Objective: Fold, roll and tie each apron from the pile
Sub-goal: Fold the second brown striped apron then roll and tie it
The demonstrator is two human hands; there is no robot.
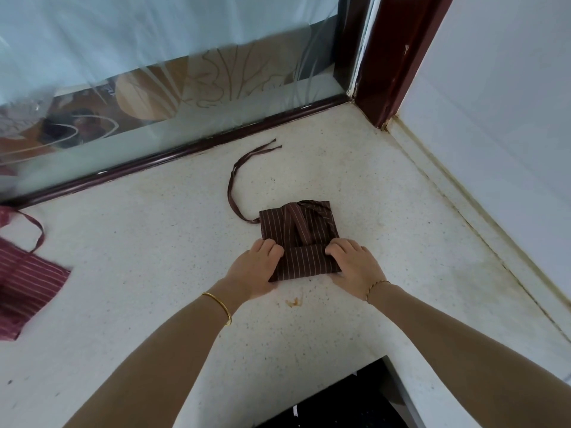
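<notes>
Both hands, left hand (261,267) and right hand (352,262), grip the folded brown striped apron (298,239) mid-roll; ties (236,177) loose, red apron (24,273) untouched.

Brown pinstriped apron (296,239); red striped apron (24,279); speckled white counter (154,257).

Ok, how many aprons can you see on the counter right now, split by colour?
Brown striped apron, folded, with both hands on its near rolled edge: 1
Red striped apron, at the left edge of the view, partly cut off: 1
Total: 2
</notes>
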